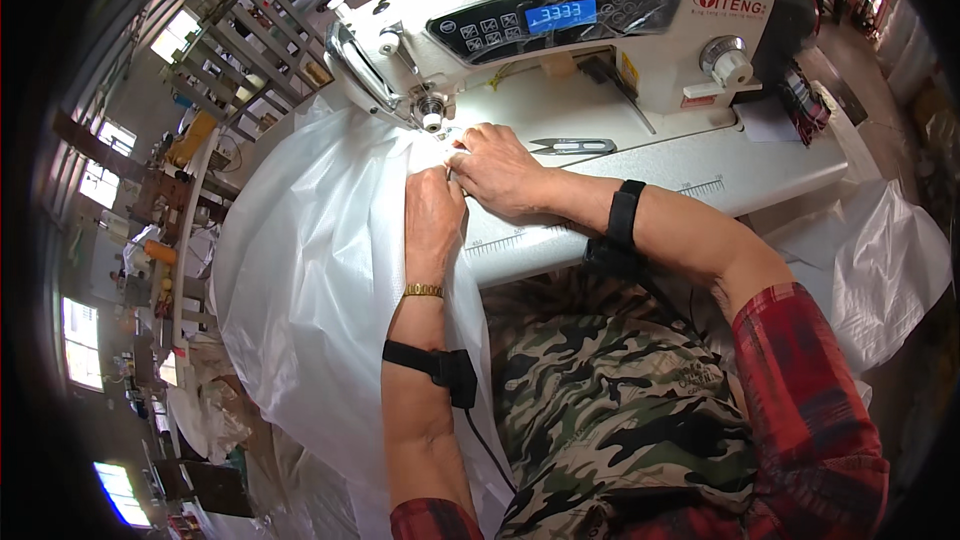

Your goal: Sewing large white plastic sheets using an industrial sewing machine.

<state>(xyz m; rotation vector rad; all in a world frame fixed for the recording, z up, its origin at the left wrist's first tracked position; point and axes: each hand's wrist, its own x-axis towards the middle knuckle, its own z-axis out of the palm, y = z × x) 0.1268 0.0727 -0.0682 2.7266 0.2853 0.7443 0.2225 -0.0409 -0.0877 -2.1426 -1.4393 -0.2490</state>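
A white sewing machine point(590, 35) with a lit control panel stands in front of me. Its needle area is brightly lit and washed out. White translucent plastic sheeting point(310, 250) hangs over the near left side of the machine bed and runs up under the machine head. Just in front of the needle, my left hand point(434, 212) lies on the sheeting, its fingers closed on the edge. Close against it, my right hand point(500, 172) has bent fingers pinching the same sheeting. The fingertips are partly hidden in the glare.
Thread snips point(572, 146) lie on the machine bed right of my hands. Behind them rests a thin tool with a dark handle point(608, 78). More plastic sheeting point(880, 270) hangs at the right. Metal racks point(255, 45) stand at the far left.
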